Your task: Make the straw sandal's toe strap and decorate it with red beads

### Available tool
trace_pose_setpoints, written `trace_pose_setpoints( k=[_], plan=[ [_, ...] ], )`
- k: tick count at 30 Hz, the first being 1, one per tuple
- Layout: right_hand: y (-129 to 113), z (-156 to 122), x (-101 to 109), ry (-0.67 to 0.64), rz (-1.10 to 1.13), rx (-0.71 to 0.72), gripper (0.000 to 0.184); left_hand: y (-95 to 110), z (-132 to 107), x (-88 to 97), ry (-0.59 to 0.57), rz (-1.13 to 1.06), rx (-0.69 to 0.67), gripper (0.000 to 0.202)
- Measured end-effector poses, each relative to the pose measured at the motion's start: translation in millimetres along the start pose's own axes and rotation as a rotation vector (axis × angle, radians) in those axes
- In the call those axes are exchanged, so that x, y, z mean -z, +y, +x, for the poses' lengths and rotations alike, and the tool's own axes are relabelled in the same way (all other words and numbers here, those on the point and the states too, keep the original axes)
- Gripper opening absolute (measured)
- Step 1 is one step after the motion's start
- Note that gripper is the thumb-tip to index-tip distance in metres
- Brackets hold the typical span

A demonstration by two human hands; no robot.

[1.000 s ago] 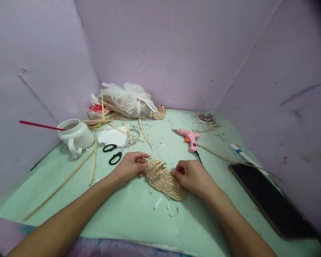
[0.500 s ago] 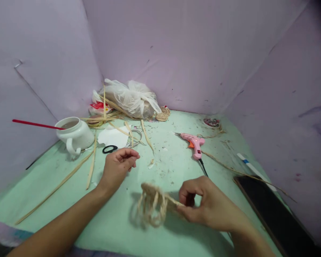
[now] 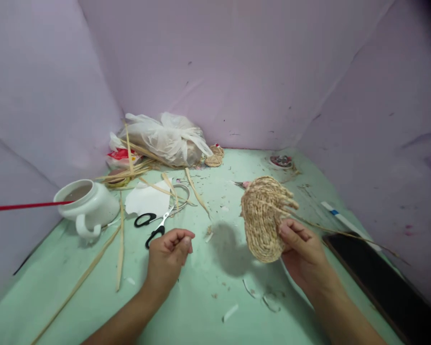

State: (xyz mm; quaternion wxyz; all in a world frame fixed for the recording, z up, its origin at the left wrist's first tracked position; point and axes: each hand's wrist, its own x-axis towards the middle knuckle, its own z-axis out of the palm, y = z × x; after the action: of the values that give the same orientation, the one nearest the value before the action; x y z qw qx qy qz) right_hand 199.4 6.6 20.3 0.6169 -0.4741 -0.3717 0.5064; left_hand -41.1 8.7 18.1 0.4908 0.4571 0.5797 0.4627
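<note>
Near the black scissors [image 3: 154,225], my left hand [image 3: 168,256] is curled shut and empty, low over the green table [image 3: 201,297]. The little straw shoe [image 3: 262,218] is up in the air. My right hand [image 3: 303,251] pinches its edge. I think it could slip and drop, since only my fingertips grip it. It is oval, bumpy and made of tan woven straw.

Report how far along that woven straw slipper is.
Done: the sole of the straw slipper looks fully woven, with straps across the toe. In hand: the right hand holds it off the table, sole to the camera; the left hand is empty, by the scissors. Left, likely: trimming the strand ends sticking out.
</note>
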Motion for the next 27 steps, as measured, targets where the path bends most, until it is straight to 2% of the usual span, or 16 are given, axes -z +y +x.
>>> trace_pose_setpoints(
  k=[5,10,12,15,19,23,25,27],
  plan=[
    [-1.7,10.6,15.5,0.075,-0.021,0.107,0.017,-3.9,-4.3,0.7,-0.093,0.131,-0.001,0.021],
    [-4.5,16.8,26.6,0.159,0.002,0.199,0.009,-2.3,-5.5,1.7,-0.105,0.246,-0.029,0.040],
    [-8.2,18.5,26.2,0.226,0.066,0.241,0.009,-2.0,-0.8,3.5,-0.046,0.349,-0.108,0.033],
    [-15.5,19.4,23.2,0.325,0.201,0.267,0.011,-1.7,7.1,4.2,0.118,0.523,-0.214,0.015],
    [-24.2,17.8,20.0,0.375,0.323,0.266,0.008,5.8,11.1,-1.3,0.152,0.695,-0.322,0.012],
    [-30.9,14.2,18.2,0.398,0.376,0.285,0.008,23.2,11.0,-14.8,0.185,0.807,-0.454,0.014],
    [-33.7,12.9,17.8,0.394,0.387,0.317,0.007,32.0,9.6,-25.5,0.267,0.835,-0.418,0.015],
    [-36.1,12.3,18.5,0.401,0.403,0.345,0.007,37.7,4.4,-38.3,0.247,0.848,-0.403,0.016]
  ],
)
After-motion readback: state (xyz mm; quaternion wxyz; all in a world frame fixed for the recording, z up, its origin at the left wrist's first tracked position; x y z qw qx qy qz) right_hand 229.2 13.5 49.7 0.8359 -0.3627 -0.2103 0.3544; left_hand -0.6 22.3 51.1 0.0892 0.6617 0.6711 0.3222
